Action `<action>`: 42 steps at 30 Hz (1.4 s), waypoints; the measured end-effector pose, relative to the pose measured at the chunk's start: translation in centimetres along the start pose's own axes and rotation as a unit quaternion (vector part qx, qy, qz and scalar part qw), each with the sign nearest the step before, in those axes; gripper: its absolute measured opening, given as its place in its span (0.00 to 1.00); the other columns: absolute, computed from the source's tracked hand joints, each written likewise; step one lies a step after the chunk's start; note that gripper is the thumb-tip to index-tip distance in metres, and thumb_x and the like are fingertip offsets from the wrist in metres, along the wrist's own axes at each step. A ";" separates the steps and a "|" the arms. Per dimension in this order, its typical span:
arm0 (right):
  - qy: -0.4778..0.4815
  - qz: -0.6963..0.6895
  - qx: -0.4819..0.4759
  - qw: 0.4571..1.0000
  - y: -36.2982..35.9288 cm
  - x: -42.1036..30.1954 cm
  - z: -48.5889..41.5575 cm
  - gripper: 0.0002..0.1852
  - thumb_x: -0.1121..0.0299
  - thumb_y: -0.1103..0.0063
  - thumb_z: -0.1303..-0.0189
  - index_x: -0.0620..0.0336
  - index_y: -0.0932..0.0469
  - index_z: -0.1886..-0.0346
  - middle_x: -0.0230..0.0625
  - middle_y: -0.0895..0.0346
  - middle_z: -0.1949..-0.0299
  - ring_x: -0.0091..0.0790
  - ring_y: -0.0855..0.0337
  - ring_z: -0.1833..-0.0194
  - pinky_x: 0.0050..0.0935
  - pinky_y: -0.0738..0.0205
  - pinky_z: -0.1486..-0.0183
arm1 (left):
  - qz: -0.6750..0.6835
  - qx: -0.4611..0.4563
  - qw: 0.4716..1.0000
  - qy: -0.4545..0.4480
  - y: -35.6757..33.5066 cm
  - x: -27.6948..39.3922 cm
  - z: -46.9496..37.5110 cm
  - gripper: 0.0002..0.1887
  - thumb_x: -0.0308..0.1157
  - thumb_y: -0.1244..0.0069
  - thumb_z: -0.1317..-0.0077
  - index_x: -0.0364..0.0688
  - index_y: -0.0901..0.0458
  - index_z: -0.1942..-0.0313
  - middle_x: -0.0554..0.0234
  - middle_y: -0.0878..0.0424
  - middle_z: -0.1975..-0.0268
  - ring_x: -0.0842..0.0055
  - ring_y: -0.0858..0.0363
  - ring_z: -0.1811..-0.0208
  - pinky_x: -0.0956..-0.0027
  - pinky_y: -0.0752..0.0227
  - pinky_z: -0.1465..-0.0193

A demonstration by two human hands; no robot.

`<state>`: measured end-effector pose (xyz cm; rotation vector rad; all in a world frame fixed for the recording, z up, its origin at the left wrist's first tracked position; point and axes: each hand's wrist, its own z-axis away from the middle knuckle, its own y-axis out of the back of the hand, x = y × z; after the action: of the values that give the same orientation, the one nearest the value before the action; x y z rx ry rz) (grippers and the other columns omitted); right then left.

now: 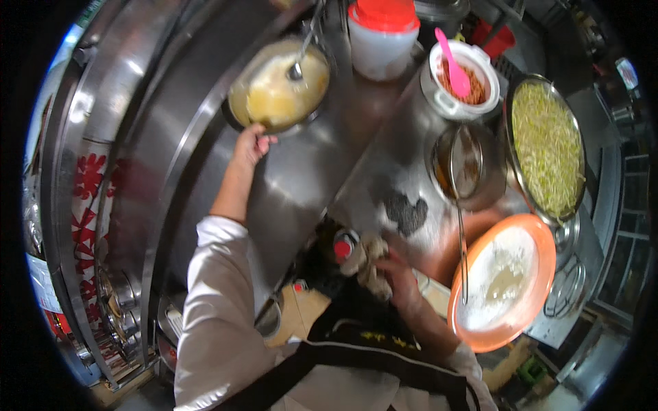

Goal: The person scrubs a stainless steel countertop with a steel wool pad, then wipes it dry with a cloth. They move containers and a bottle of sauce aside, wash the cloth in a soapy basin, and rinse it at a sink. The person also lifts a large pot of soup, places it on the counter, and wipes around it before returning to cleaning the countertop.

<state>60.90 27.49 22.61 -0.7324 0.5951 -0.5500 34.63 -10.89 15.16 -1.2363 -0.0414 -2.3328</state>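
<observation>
My left hand [253,145] is at the near rim of a round metal bowl [312,114], its fingers seeming to pinch the edge. Inside lies a pale yellow, frothy liquid [270,103], with the head of a metal ladle [295,72] dipping into it. Low in front of my body, my right hand [401,277] grips a crumpled beige cloth [371,264]. Touching or just behind that cloth is a bottle or jar with a red cap [342,248]; the cloth partly hides it.
On the steel counter [303,180] stand a red-lidded tub [383,49], a white pot [434,90] with a pink spoon [455,67], and a metal pot with a strainer [468,164]. Bean sprouts [547,146] fill a wide bowl. An orange basin [545,241] holds whitish contents at right.
</observation>
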 end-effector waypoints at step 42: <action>0.209 0.406 0.002 0.890 -13.8 -11.7 -9.1 0.12 0.77 0.42 0.40 0.63 0.24 0.53 0.33 0.20 0.59 0.24 0.20 0.61 0.23 0.24 0.56 | -0.066 0.038 0.997 -0.027 6.8 -3.0 6.3 0.10 0.37 0.48 0.47 0.41 0.25 0.79 0.67 0.28 0.84 0.80 0.33 0.87 0.76 0.39 0.85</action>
<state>43.16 22.38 30.97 -0.2969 1.2220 0.0882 43.86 -14.00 15.13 -1.2939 -0.2350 -2.3854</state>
